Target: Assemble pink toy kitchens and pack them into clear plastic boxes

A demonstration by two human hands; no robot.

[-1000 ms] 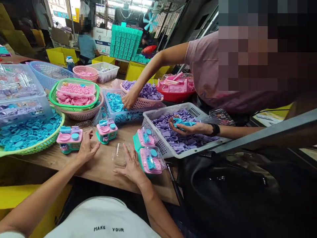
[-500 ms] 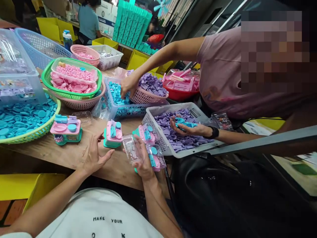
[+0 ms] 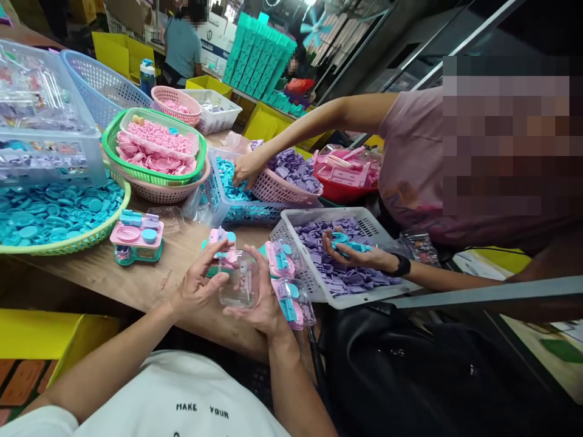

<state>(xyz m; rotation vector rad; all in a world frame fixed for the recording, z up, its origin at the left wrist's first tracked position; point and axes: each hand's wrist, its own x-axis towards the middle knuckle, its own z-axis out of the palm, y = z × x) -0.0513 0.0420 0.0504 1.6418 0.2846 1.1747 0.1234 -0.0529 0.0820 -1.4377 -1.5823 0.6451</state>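
Note:
A clear plastic shell [image 3: 239, 280] is tilted up in front of me, with my right hand [image 3: 266, 297] gripping its right side and lower edge. My left hand [image 3: 198, 288] is at the shell's left edge, fingers and thumb apart; whether they touch it I cannot tell. Partly hidden behind both hands stands a pink and teal toy kitchen set [image 3: 223, 235]. Another toy kitchen set [image 3: 137, 237] with a pink basin and blue disc stands to the left. Close by on the right are two more sets, one upper [image 3: 280, 258] and one lower [image 3: 295, 303], under clear covers.
A co-worker's hand [image 3: 246, 169] reaches into a crate [image 3: 255, 212] of blue parts; their other palm [image 3: 346, 249] holds blue pieces over a white crate [image 3: 344, 300] of purple parts. A green basket [image 3: 109, 142] and a yellow-green basket [image 3: 82, 246] hold parts. A wooden table [image 3: 91, 270] carries them.
My left hand has moved right and up to the shell's edge. The shell has turned in my right hand to show its broad face. The view has shifted slightly.

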